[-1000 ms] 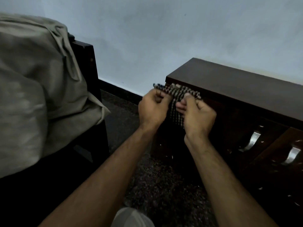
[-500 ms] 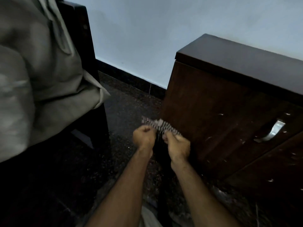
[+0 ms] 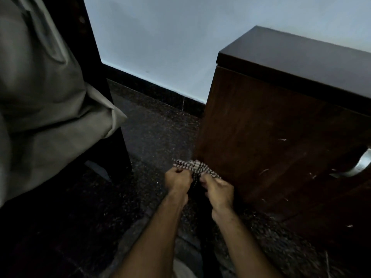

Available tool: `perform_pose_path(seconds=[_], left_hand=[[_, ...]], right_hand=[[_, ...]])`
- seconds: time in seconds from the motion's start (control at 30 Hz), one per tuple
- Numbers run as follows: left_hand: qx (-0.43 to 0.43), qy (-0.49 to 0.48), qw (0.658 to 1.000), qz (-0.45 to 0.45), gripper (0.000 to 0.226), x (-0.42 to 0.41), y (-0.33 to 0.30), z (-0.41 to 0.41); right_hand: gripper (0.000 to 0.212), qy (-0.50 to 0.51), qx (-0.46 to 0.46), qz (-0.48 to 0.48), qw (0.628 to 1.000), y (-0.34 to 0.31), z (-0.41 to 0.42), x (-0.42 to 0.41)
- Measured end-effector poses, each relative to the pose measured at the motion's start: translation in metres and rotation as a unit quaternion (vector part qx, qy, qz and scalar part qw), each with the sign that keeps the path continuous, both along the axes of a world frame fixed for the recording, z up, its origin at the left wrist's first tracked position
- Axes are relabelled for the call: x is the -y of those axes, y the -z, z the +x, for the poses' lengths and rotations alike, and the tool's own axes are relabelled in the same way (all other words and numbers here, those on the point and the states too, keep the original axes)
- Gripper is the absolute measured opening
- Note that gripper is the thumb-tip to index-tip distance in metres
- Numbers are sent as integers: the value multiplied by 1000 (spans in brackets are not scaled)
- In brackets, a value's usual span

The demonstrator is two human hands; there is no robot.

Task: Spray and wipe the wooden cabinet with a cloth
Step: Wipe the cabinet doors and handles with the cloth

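Observation:
A dark wooden cabinet (image 3: 271, 137) stands at the right against the pale wall, with a metal handle (image 3: 359, 167) on its front. A checked black-and-white cloth (image 3: 192, 169) is bunched low beside the cabinet's near left corner, close above the floor. My left hand (image 3: 177, 180) grips its left part and my right hand (image 3: 217, 190) grips its right part, both with fingers closed on the fabric. The lower part of the cloth hangs dark between my wrists. No spray bottle is in view.
A dark-framed piece of furniture (image 3: 112, 149) draped with grey fabric (image 3: 46, 93) fills the left side. Dark speckled floor (image 3: 152, 137) runs between it and the cabinet up to a black skirting board (image 3: 152, 87). Small light scratches mark the cabinet front.
Both hands have carried the cloth down from the cabinet's top edge to near the floor at its left corner, and the view has tilted downward. Their grip on the cloth is unchanged.

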State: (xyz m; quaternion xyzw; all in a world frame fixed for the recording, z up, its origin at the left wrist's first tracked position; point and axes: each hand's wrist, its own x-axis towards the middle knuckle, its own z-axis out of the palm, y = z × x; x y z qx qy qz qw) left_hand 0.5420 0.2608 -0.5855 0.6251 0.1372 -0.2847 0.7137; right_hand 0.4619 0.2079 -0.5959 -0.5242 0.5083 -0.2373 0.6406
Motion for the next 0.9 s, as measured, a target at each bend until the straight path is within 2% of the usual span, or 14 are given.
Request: perform_pose_path(seconds=[0.07, 0.13, 0.27, 0.4, 0.47, 0.6, 0.63, 0.8, 0.83, 0.9], left_hand=[[-21, 10, 1000, -8, 26, -4, -3, -5], [-8, 16, 1000, -12, 25, -3, -7, -7], [5, 21, 999, -26, 19, 7, -15, -12], [-26, 8, 999, 26, 10, 8, -1, -25], [-24, -5, 999, 30, 5, 7, -6, -32], [3, 13, 1000, -6, 6, 20, -16, -40], [3, 10, 1000, -4, 14, 22, -12, -41], [-43, 42, 998, 18, 38, 31, 39, -49], [-34, 49, 998, 24, 38, 31, 37, -51], [-18, 64, 998, 17, 21, 37, 29, -58]], right_hand=[[19, -1, -14, 20, 1000, 1, 2, -4], [13, 10, -18, 11, 1000, -5, 2, -3], [13, 28, 30, -17, 999, -14, -13, 9], [21, 20, -33, 33, 999, -6, -19, 2], [22, 23, -32, 30, 999, -10, -23, -3], [17, 59, -7, -33, 998, -17, -32, 12], [16, 63, 0, -36, 997, -17, -36, 13], [13, 9, -78, -5, 997, -4, -54, 12], [11, 10, -85, -18, 996, -5, -57, 14], [9, 33, -85, -54, 994, -12, -64, 20]])
